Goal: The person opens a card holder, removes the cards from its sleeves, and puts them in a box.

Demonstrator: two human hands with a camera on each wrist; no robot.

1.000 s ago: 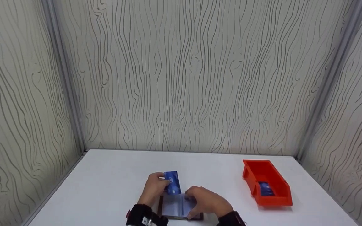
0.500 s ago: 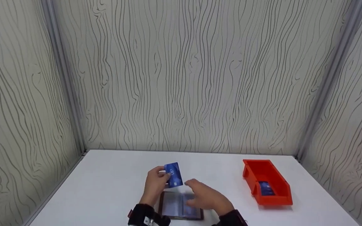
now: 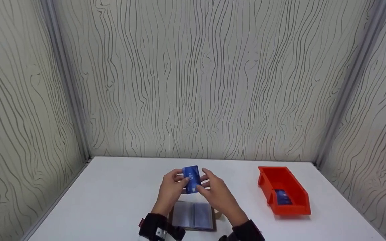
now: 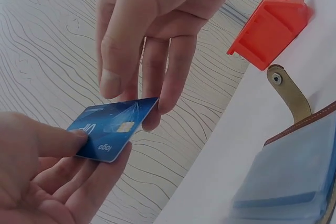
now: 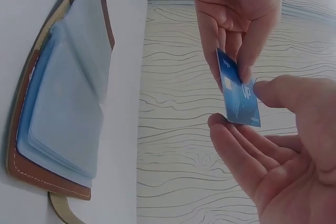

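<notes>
A blue bank card (image 3: 191,179) with a chip and white letters is held up above the table. My left hand (image 3: 171,189) pinches it, thumb on the printed face and fingers behind. My right hand (image 3: 217,194) is at the card's other side, fingers loosely bent at its edge. In the left wrist view the right thumb stands a little off the card (image 4: 113,129). Below both hands lies an open brown card holder (image 3: 193,216) with clear plastic sleeves. In the right wrist view its sleeves (image 5: 68,114) look see-through, with a brown stitched edge round them.
An orange-red bin (image 3: 284,190) stands on the right of the white table (image 3: 119,197), with another blue card (image 3: 282,197) inside. The holder's snap strap (image 4: 290,93) sticks out from its side. Walls with a wood-grain pattern (image 3: 193,83) enclose the table.
The card in my left hand has risen from just over the holder and shifted slightly right. My right hand has left the holder and come up to the card's right edge.
</notes>
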